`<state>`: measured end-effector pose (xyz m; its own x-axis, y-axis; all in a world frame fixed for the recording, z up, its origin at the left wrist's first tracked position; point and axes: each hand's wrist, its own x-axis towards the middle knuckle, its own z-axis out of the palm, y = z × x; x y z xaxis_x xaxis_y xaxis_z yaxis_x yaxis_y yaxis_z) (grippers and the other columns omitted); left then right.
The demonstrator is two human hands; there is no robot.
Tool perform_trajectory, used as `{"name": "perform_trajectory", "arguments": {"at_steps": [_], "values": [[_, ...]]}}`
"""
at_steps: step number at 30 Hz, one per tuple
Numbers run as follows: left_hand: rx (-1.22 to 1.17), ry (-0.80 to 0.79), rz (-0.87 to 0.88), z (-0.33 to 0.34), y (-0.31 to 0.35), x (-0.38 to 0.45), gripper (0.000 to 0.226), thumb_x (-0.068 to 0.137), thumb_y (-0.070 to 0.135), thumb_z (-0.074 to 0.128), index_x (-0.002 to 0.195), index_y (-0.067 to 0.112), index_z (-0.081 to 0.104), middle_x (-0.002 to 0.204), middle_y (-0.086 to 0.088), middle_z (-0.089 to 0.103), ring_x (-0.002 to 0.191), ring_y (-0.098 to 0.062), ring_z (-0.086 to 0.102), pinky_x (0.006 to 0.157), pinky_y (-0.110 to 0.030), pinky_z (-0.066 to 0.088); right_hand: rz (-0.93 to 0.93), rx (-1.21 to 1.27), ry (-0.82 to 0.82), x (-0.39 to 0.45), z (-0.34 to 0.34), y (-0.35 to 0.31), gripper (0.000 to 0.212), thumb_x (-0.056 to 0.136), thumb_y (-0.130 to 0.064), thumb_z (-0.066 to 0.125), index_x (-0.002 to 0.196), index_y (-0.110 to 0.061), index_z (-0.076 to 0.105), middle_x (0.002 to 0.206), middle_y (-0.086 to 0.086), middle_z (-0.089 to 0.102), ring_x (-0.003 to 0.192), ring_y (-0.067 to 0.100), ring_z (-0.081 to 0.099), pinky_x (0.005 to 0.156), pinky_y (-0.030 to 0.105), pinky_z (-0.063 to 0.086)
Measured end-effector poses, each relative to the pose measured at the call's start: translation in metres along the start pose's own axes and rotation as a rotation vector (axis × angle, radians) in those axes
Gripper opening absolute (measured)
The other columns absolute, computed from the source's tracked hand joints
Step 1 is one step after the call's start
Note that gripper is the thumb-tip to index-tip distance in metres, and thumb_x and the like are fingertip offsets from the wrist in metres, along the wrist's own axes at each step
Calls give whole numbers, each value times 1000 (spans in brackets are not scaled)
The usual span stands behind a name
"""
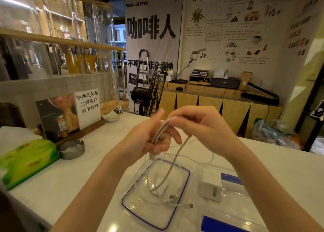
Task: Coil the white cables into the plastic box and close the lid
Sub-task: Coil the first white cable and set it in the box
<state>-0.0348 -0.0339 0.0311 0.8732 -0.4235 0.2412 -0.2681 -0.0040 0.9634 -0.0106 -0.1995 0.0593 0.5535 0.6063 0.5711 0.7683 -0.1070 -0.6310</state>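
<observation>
My left hand (150,135) grips the coiled cable (160,129) above the lid (182,193); my right hand (198,125) pinches its strand. The loose tail hangs straight down onto the lid, nearer my right hand.

Coffee shop: "NEED COFFEE" banner (152,30), coffee wall chart (233,30), counter (98,161) w/ glass jars (101,47).

Clear glossy plastic lid (182,193), matt white cables (175,159), smooth pale counter (84,167), glossy green tissue pack (26,161).

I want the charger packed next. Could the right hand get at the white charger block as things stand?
Probably yes, once freed: the white charger block lies uncovered on the counter right below the right hand, but that hand is pinching the white cable.
</observation>
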Motion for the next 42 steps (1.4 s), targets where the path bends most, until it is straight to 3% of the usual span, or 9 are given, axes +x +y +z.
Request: {"name": "perform_trajectory", "arguments": {"at_steps": [5,8,13,19,24,27,30,35,42], "values": [[-330,-183,-39,-3,10,-5,44,88,33,28,72,9,60,38,9,43,36,-8,18,38,-19,22,-6,170,152,9,3,11,18,84,-5,57,90,-17,68,69,-13,65,61,0,55,57,14,45],[-565,-328,66,-3,12,-7,34,92,23,32,85,2,57,46,5,52,39,-9,22,40,-18,25,117,420,121,4,17,22,17,87,-9,52,97,-13,66,74,8,58,53,8,51,49,17,47],[-879,-364,207,-4,6,3,34,97,19,29,101,-4,53,61,-4,57,47,-8,39,49,-20,37,441,828,16,-18,59,21,22,92,-25,44,91,-19,64,57,1,56,34,8,44,33,20,42],[-398,259,236,-13,-5,14,35,97,22,24,80,10,52,44,8,40,38,-4,33,40,-15,32,592,711,-250,-44,72,9,27,96,-26,38,109,-22,61,55,0,47,34,8,31,33,19,30],[289,338,172,-11,-29,14,32,98,19,28,84,12,56,49,8,47,46,-4,40,46,-15,36,527,293,-293,-46,53,1,24,95,-23,42,114,-22,56,53,-7,48,37,4,38,36,14,33],[505,255,62,-5,-34,6,33,98,20,30,83,13,59,55,7,51,49,-3,45,50,-16,40,397,62,-211,-39,35,-2,18,90,-23,50,98,-19,65,48,-10,52,42,0,44,44,10,36],[421,119,-46,1,-27,-4,42,96,27,31,66,18,59,44,6,49,42,-4,42,48,-19,37,305,-22,-104,-28,17,-2,10,83,-21,60,83,-17,69,49,-10,55,44,0,45,46,11,38],[265,-43,-73,9,-11,-16,52,88,47,24,69,15,61,38,8,43,37,-4,34,44,-14,35,176,132,2,-14,-3,4,12,67,-24,71,73,-14,73,56,-5,63,46,2,47,44,11,39],[-341,-543,251,3,1,-19,31,96,27,35,85,11,59,52,8,34,43,-8,30,42,-21,25,203,641,60,-20,34,24,20,77,-31,55,84,-24,72,44,-8,47,37,6,32,37,16,26]]}}
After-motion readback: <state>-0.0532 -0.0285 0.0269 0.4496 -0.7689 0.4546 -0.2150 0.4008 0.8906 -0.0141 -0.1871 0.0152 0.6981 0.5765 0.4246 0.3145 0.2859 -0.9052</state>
